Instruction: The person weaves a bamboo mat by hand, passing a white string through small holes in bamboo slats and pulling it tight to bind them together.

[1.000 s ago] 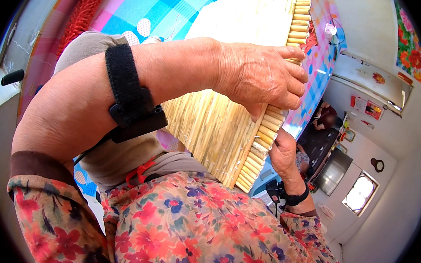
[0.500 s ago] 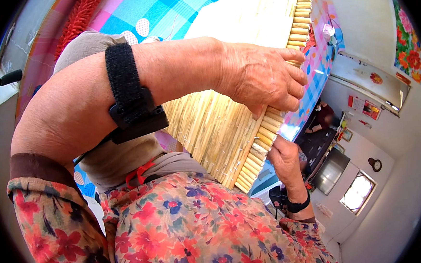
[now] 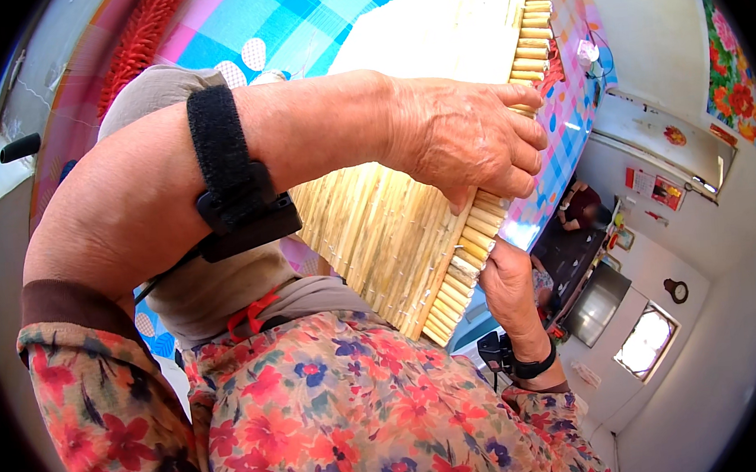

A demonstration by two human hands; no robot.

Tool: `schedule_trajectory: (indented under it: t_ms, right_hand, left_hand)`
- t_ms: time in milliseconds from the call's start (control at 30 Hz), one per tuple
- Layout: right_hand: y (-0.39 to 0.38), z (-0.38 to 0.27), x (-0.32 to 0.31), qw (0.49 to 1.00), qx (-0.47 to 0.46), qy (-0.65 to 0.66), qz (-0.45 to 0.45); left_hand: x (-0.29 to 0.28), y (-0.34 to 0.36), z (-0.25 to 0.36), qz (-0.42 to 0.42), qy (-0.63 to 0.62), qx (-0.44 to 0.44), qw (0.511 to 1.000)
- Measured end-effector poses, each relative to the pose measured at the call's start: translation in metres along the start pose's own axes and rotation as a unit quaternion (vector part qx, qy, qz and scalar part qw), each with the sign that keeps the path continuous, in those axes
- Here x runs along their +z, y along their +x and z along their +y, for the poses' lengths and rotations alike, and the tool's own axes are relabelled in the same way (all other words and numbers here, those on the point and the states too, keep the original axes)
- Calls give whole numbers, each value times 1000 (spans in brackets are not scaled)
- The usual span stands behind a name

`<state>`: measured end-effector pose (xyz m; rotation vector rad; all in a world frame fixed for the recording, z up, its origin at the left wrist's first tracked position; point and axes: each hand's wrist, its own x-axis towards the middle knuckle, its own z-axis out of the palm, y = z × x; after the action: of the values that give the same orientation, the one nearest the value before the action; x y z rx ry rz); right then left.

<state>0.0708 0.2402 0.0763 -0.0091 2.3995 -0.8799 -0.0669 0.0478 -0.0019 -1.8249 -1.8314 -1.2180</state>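
A mat of straw-coloured stalks [image 3: 378, 236], stitched side by side, lies tilted across my lap. A row of thicker cut stalk ends runs down its right edge. My left hand [image 3: 476, 139] reaches across the mat and is closed over that edge, thumb on the upper face and fingers bent over the rim. Lower along the same edge, my right hand [image 3: 511, 288] is closed against the stalk ends. Its fingertips are partly hidden behind the mat. Both wrists wear black straps with small devices.
A blue and pink checked cloth [image 3: 287, 17] spreads under the mat. Red tufted material [image 3: 137, 52] lies at the far left. Away to the right, another person [image 3: 580, 206] is near a dark counter. A white bundle [image 3: 588, 54] rests beyond the mat's edge.
Both hands keep their places on the mat's edge. The view has shifted very slightly, and the person in the background has moved a little.
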Motion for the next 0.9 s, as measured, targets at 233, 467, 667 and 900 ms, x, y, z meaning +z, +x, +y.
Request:
schedule_trajectory:
  t_ms: [233,467,667,900]
  right_hand:
    - [11,-16,1,999,9,-35,-3]
    - [1,-16,3,990,-19,141,23]
    - [-26,-15,15,991,-32,-25,126]
    - [-23,-20,-33,976,-67,-99,182]
  left_hand:
    - [1,-1,-1,-3,-5,-1,1000]
    - [-8,3,-5,-27,49,30,998]
    - [-15,5,-9,-12,109,34,993]
    - [-37,23,8,-13,117,-26,993]
